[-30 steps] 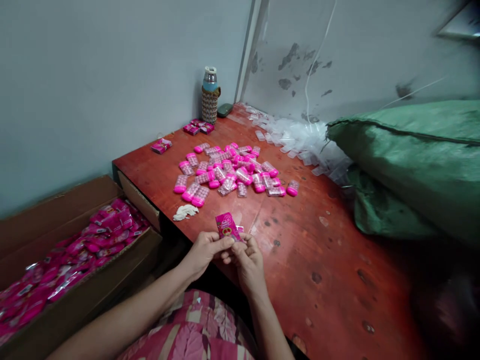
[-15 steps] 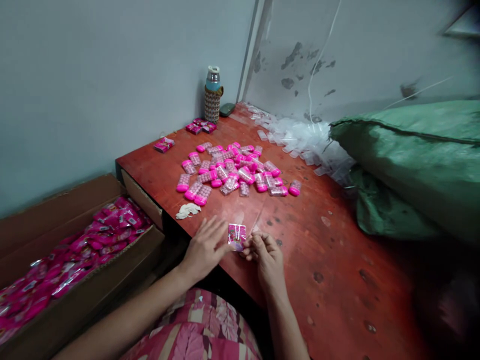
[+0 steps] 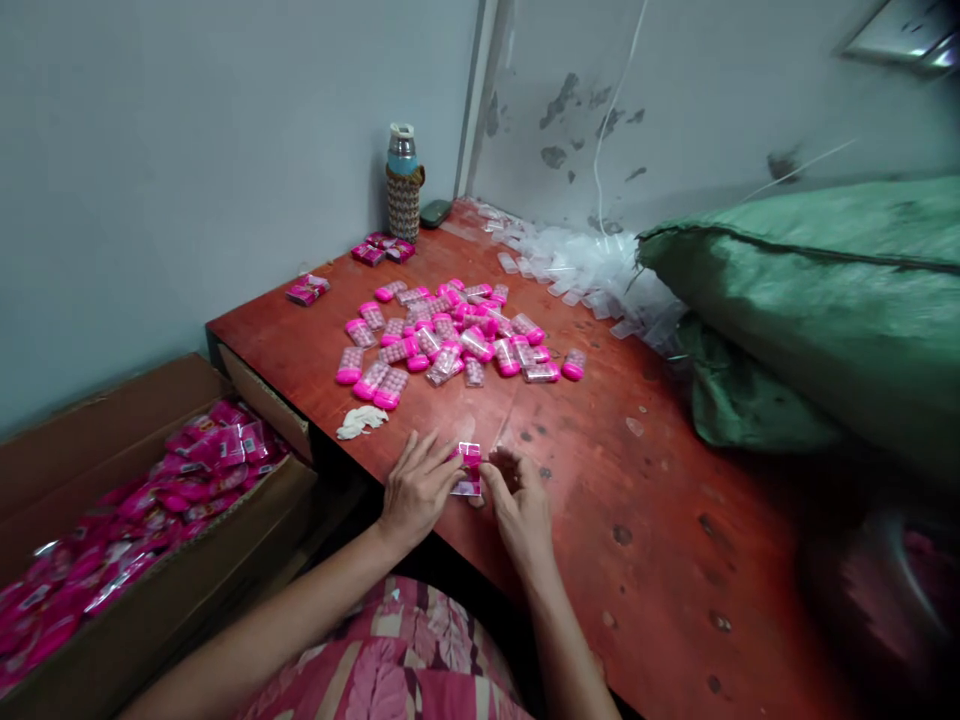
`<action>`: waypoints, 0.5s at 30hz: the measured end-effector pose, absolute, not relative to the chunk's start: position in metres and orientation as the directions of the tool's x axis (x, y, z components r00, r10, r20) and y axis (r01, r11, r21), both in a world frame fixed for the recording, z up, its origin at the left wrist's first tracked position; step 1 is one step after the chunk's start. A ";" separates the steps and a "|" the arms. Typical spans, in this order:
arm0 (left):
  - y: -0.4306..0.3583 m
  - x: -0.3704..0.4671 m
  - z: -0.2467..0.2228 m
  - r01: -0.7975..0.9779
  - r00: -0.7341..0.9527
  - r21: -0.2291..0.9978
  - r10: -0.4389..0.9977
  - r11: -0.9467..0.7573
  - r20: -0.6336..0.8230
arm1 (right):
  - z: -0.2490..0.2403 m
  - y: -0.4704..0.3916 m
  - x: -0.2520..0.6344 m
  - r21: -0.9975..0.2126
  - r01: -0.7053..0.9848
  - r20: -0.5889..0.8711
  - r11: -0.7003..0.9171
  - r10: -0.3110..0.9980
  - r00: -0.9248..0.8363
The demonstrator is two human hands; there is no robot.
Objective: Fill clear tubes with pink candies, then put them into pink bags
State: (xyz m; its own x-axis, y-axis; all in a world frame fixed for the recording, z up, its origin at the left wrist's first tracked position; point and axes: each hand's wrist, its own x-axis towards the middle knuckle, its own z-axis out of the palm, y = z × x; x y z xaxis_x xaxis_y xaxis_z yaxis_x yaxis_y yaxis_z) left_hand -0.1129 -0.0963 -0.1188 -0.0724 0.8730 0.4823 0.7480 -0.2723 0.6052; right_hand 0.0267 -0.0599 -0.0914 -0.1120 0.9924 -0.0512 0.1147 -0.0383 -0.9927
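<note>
A small shiny pink packet [image 3: 469,470] lies at the table's near edge between my hands. From the left, my left hand [image 3: 421,492] reaches over it, fingers spread, fingertips on the packet's left side. My right hand [image 3: 517,500] is at its right side, thumb and curled fingers pinching at the packet's edge. Beyond them is a loose pile of clear containers with pink caps and small pink balls inside [image 3: 476,345]. A crumpled whitish scrap [image 3: 362,421] sits left of the hands.
An open cardboard box [image 3: 262,500] of pink packets [image 3: 187,470] stands at the left. More packets [image 3: 307,290] and a bottle in a knitted sleeve [image 3: 403,195] are at the back left. Clear plastic pieces [image 3: 577,265] and a big green sack [image 3: 817,270] occupy the right.
My left hand has moved right onto the packet, now covering part of it. My right thumb has come to the packet's right edge. The view has shifted slightly.
</note>
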 end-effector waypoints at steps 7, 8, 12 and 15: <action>-0.095 -0.110 -0.093 0.305 -0.263 0.948 0.949 -0.089 0.173 | -0.078 -0.047 0.023 -0.960 -0.181 -0.165 -0.213 0.955 -0.247; -0.093 -0.109 -0.088 0.150 -0.251 0.989 0.967 -0.005 0.043 | -0.077 -0.045 0.024 -0.962 -0.177 -0.156 -0.208 0.951 -0.265; -0.088 -0.109 -0.080 -0.264 -0.053 0.929 0.957 0.261 -0.284 | -0.078 -0.032 0.031 -0.993 0.053 -0.115 -0.102 0.903 -0.414; -0.085 -0.112 -0.084 -0.297 -0.109 0.909 0.936 0.291 -0.335 | -0.072 0.005 0.044 -0.837 0.482 0.054 0.260 0.915 -0.399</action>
